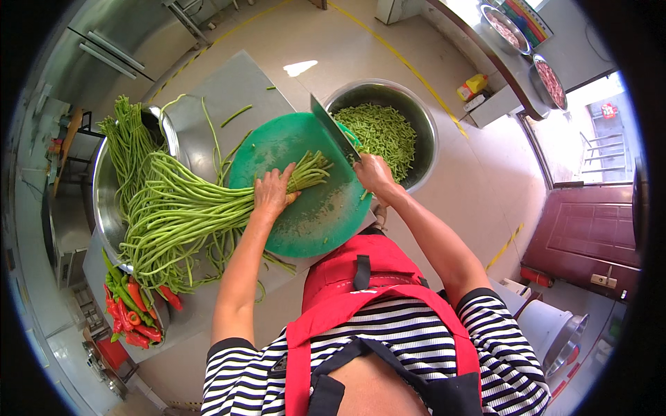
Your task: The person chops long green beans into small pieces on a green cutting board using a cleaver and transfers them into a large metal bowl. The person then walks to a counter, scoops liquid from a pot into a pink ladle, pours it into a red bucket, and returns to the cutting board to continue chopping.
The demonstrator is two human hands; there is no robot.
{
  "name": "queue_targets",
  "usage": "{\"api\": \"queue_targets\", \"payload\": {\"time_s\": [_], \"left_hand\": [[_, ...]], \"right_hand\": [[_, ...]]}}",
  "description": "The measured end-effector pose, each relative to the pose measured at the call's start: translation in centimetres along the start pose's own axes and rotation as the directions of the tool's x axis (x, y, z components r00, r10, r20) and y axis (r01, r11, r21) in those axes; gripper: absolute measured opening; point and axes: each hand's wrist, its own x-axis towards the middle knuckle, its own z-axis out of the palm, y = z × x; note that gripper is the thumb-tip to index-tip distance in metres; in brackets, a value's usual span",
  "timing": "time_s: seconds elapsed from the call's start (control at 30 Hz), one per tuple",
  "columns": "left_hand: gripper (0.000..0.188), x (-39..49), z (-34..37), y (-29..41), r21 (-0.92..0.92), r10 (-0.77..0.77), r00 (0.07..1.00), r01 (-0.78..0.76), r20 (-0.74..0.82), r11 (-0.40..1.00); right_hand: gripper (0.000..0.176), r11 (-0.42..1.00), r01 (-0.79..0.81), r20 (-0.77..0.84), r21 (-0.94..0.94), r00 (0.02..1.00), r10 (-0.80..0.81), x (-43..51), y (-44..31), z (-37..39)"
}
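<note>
A thick bundle of long green beans point(195, 205) lies across the round green cutting board point(291, 236), its cut ends pointing right. My left hand point(272, 192) rests over the bundle near those ends, fingers curled around it. In my right hand point(375, 177) is a cleaver point(335, 131), its broad dark blade at the board's right edge. Just beyond that edge, a large steel bowl point(434, 140) holds a heap of short-cut beans point(377, 132). Some cut pieces lie by the blade. The cleaver's handle is hidden in my fist.
Left on the steel table point(229, 78) stands a steel basin point(104, 208) with more long beans point(127, 130). Red and green peppers point(132, 312) fill a container at the front left. Two steel bowls point(532, 78) of raw meat sit on a counter at the upper right.
</note>
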Motion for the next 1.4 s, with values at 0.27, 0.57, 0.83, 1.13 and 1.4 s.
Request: {"api": "queue_targets", "payload": {"time_s": [0.27, 0.57, 0.83, 1.13, 1.4], "left_hand": [[0.082, 1.3, -0.8, 2.9, -0.021, -0.100, 0.985, 0.104, 0.142, 0.994], [0.077, 0.9, -0.3, 3.6, -0.161, -0.192, 0.943, 0.241, 0.273, 0.957], [0.079, 0.3, 0.1, 4.3, -0.197, -0.186, 0.976, 0.206, 0.115, 0.958], [0.065, 0.1, 1.2, 4.2, -0.206, -0.184, 0.983, 0.183, 0.015, 0.961], [0.063, 0.0, 1.7, 3.9, -0.195, -0.173, 0.984, 0.180, 0.050, 0.964]], "right_hand": [[0.017, 0.992, 0.091, -0.033, 0.091, 0.996, -0.089, -7.3, -1.5, -2.7], [0.014, 0.976, 0.134, 0.153, -0.169, 0.982, -0.109, -7.9, -0.9, -1.7], [0.023, 0.964, 0.180, 0.057, -0.197, 0.983, -0.172, -0.2, -0.1, 4.3], [0.018, 0.988, 0.155, -0.054, 0.020, 0.987, -0.154, -6.5, -2.7, -0.2], [0.022, 0.991, 0.035, 0.218, -0.132, 0.976, -0.006, -10.1, -3.1, -1.8]]}}
